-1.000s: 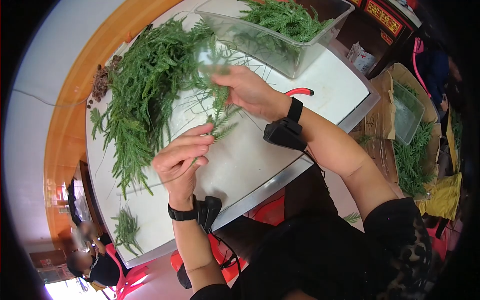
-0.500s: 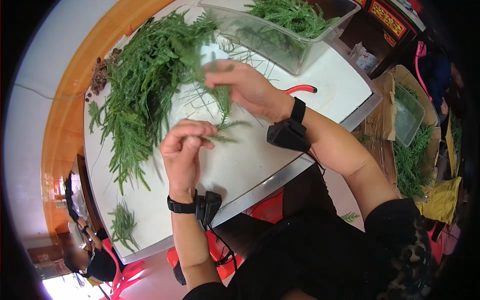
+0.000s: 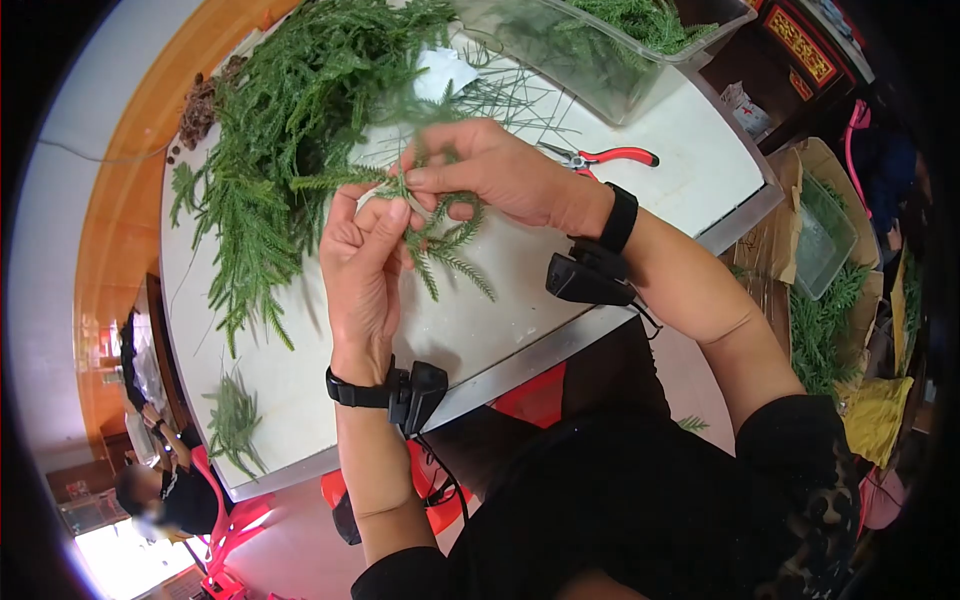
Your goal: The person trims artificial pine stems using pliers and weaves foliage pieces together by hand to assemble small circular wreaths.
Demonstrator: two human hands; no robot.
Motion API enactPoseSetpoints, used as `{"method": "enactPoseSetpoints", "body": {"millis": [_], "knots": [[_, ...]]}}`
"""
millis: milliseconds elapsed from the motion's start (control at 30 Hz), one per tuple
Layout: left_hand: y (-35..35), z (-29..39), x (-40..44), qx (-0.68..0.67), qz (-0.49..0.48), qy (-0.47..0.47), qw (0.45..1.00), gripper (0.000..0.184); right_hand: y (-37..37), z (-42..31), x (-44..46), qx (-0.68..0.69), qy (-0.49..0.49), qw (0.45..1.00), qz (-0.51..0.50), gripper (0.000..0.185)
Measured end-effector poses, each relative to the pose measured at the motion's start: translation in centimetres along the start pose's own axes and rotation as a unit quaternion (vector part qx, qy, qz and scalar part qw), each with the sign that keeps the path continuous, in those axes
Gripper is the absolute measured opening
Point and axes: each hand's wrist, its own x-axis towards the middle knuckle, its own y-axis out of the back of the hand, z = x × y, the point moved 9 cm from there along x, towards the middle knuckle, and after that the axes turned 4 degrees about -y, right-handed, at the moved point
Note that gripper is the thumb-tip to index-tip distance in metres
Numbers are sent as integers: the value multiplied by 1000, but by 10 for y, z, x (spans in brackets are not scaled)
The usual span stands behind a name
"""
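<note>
Both hands meet over the white table (image 3: pixel 520 290), pinching one green sprig (image 3: pixel 455 235) between them. My left hand (image 3: pixel 365 240) grips its stem with thumb and fingers at the lower left. From the right, my right hand (image 3: pixel 490 170) pinches the same sprig close to the left fingertips. Part of the sprig curls in a loop below the fingers, and its tips hang over the table. A large heap of green branches (image 3: pixel 290 130) lies just left of and behind the hands. Red-handled pliers (image 3: pixel 620 155) rest to the right of my right hand.
A clear plastic bin (image 3: pixel 640 95) with greenery stands at the back. Thin stems (image 3: pixel 510 100) and a white scrap (image 3: pixel 445 72) lie before it. Brown cones (image 3: pixel 197 110) sit at far left, a small sprig (image 3: pixel 235 425) near the front-left edge. A cardboard box (image 3: pixel 785 215) stands right; another person (image 3: pixel 190 495) sits lower left.
My hands have come together at the sprig, the left moving up. The sprig is now bent into a loop. The view has shifted, showing more of the pliers.
</note>
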Motion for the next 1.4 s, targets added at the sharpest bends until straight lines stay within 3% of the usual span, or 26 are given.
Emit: {"method": "enactPoseSetpoints", "body": {"millis": [167, 500, 600, 1000, 1400], "knots": [[17, 2, 2, 73, 29, -25, 997, 20, -4, 7, 1, 2, -10, 1000, 7, 16], [23, -3, 8, 69, 18, -25, 997, 20, 4, 9, 1, 13, -26, 999, 26, 14], [20, -3, 7, 63, 13, -28, 998, 22, 6, 8, 3, -90, -9, 996, 29, 14], [23, -12, 4, 138, 24, 42, 989, 20, 9, 18, 0, -129, -71, 989, 3, 20], [23, -14, 1, 158, 46, 74, 984, 15, 5, 7, -4, -205, -48, 978, 12, 21]]}}
